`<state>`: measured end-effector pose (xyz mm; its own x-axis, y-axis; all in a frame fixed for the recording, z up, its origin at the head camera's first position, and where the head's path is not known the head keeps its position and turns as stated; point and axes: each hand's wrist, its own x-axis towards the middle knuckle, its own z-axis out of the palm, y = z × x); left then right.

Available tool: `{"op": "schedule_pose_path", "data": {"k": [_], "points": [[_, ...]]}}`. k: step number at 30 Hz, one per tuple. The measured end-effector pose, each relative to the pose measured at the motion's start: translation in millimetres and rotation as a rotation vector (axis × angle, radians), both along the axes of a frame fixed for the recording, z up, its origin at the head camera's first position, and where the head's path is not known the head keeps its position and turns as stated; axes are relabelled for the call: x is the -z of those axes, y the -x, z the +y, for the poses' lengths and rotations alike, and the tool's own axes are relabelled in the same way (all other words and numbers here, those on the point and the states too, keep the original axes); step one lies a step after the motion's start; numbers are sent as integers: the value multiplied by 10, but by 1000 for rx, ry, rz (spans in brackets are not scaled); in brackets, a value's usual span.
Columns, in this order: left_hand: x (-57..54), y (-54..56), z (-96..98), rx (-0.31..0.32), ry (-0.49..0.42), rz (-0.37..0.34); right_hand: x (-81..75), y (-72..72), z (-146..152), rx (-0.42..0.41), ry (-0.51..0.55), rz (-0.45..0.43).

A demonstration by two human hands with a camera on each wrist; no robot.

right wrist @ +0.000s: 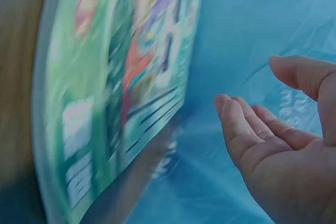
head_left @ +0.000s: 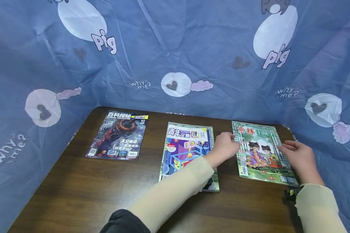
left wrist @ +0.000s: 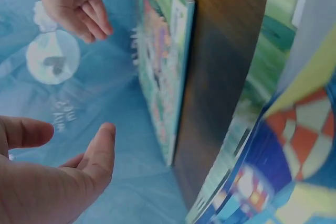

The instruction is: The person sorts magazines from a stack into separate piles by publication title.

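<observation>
A green illustrated magazine (head_left: 261, 155) lies flat at the right of the table, its cover showing two cartoon children. My left hand (head_left: 228, 144) hovers by its left edge, thumb and fingers apart in the left wrist view. On the other side, my right hand (head_left: 303, 159) is near the right edge; the right wrist view shows its fingers loosely bent with nothing between them. Under my left forearm, a purple-covered magazine (head_left: 178, 147) rests on top of a green one (head_left: 215, 186), partly hidden by the sleeve.
A dark magazine with a space scene (head_left: 116, 136) lies at the table's left. The brown wooden table (head_left: 84, 191) meets a blue printed cloth (head_left: 151, 58) hanging behind it and along both sides.
</observation>
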<state>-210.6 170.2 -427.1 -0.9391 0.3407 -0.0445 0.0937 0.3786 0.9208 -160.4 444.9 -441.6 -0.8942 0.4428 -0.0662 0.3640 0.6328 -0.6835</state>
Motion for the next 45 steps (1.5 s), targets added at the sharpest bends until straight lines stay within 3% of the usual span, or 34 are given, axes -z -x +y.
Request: {"op": "schedule_pose_path", "data": {"k": [7,15,19,27,33,39,45], "points": [[-197,-28,-292,-44,-104,99,-185,-4,-317,-38,22,65],[-404,-55,-721,-86,-195,109,-303,-75,-637,-50,71,136],[-454,-97,-959,-105,-236,127,-334,-116,-779,-76,107,151],[-407,-236,-1406,-135,-155,172,-381,-158,-1013,-158,189,235],[-390,-287,-1708,-204,-141,245,-372,-198,-1263,-230,281,325],[-312,-347,-1982,-289,-131,206,-352,-275,-1500,-247,300,347],[-231,-356,-2149,-324,-93,195,-310,-331,-1664,-265,318,343]]}}
